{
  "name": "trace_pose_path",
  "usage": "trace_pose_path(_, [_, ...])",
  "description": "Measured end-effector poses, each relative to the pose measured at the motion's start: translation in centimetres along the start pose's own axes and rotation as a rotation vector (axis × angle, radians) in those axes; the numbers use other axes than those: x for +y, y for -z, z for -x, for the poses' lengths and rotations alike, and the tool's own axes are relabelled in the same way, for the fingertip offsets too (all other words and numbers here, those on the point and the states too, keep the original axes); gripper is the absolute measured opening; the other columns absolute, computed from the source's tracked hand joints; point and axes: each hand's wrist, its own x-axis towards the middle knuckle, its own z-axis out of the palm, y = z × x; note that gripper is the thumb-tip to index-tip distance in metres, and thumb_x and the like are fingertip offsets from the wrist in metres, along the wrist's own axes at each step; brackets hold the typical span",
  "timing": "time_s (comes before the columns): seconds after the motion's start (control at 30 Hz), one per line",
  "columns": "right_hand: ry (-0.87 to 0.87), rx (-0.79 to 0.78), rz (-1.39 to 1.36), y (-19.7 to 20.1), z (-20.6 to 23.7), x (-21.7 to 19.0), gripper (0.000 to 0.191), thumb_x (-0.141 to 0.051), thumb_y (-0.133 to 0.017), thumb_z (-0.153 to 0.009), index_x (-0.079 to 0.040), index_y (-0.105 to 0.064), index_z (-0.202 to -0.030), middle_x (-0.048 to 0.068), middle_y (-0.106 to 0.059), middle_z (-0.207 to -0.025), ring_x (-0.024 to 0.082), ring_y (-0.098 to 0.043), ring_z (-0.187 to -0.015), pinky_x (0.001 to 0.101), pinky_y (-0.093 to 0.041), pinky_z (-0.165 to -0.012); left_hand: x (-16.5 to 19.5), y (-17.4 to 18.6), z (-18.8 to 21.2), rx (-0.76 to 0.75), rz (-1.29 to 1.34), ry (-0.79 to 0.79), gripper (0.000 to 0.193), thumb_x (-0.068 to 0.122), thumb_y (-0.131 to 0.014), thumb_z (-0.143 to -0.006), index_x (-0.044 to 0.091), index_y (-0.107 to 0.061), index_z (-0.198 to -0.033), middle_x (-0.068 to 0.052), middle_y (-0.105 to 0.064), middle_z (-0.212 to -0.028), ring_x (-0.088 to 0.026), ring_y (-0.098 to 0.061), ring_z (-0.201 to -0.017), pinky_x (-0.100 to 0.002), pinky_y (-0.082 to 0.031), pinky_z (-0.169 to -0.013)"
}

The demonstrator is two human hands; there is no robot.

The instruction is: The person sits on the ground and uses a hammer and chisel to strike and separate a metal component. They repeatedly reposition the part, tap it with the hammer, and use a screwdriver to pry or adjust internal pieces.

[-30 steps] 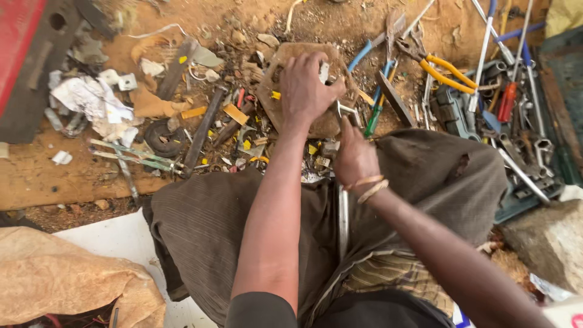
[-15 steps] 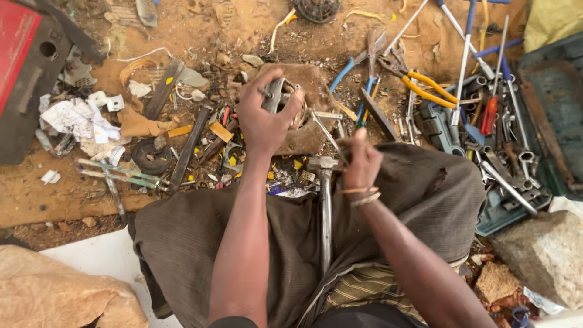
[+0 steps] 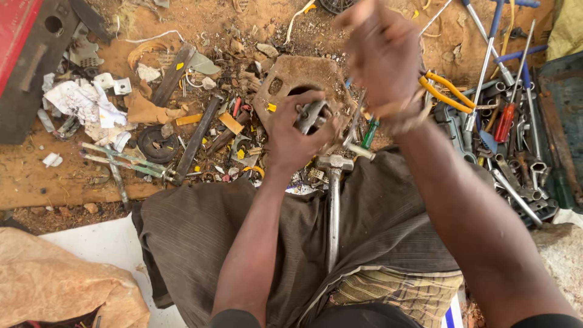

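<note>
Left hand: my left hand (image 3: 291,136) is clenching around a small grey metal part (image 3: 311,115), my fingers wrapping it from the left while its rounded end is poking out on the right.
Metal part: it is sitting in my grip just in front of the rusty flat block (image 3: 297,76) on the ground, above the head of the hammer.
Right hand: my right hand (image 3: 379,51) is hovering raised above the ground, blurred; the fingers are curling inward, but I cannot tell whether they are gripping anything.
Hammer: a steel hammer (image 3: 334,206) is lying between my knees on my dark striped cloth (image 3: 200,237), handle pointing toward me, head (image 3: 335,161) just below my left hand.
Right of me: yellow-handled pliers (image 3: 446,91) are lying just beside my right wrist, with spanners and a red-handled screwdriver (image 3: 505,121) spreading out further right.
Left of me: scrap metal strips, crumpled paper (image 3: 76,100) and a black ring (image 3: 156,144) are littering the dirt.
</note>
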Motion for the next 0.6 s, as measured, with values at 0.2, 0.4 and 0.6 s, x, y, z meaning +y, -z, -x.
trace_pose_path(0.2, [0.923,-0.505,1.110,-3.7,13.5,0.4,0.031,-0.003,-0.058,-0.100,-0.001,-0.062,-0.130,0.011,-0.071,-0.119,0.025,-0.071,-0.108,0.0390,-0.064,-0.084,-3.6,-1.9,-0.5,0.285,0.271,0.331,0.043,0.028,-0.080,-0.077,0.009,-0.072,-0.115,-0.005,-0.072,-0.113,-0.014,-0.075,-0.090,-0.032,-0.069,-0.075])
trace_pose_path(0.4, [0.386,-0.249,0.941,0.6,18.0,5.0,0.039,-0.012,-0.063,-0.098,-0.006,-0.060,-0.138,0.031,-0.047,-0.150,0.042,-0.063,-0.130,0.0338,-0.065,-0.087,-6.6,-0.1,-1.1,0.306,0.282,0.266,0.033,0.027,-0.079,-0.086,0.010,-0.072,-0.114,-0.012,-0.073,-0.108,-0.019,-0.075,-0.086,-0.033,-0.067,-0.076])
trace_pose_path(0.6, [-0.191,0.138,-0.307,5.8,21.3,3.5,0.037,-0.028,-0.056,-0.110,0.003,-0.061,-0.130,0.025,-0.071,-0.112,0.037,-0.071,-0.100,0.0463,-0.061,-0.085,-6.3,1.0,-0.7,0.299,0.026,-0.312,0.028,0.002,-0.078,-0.089,0.000,-0.070,-0.116,-0.020,-0.065,-0.133,-0.030,-0.062,-0.123,-0.038,-0.054,-0.103])
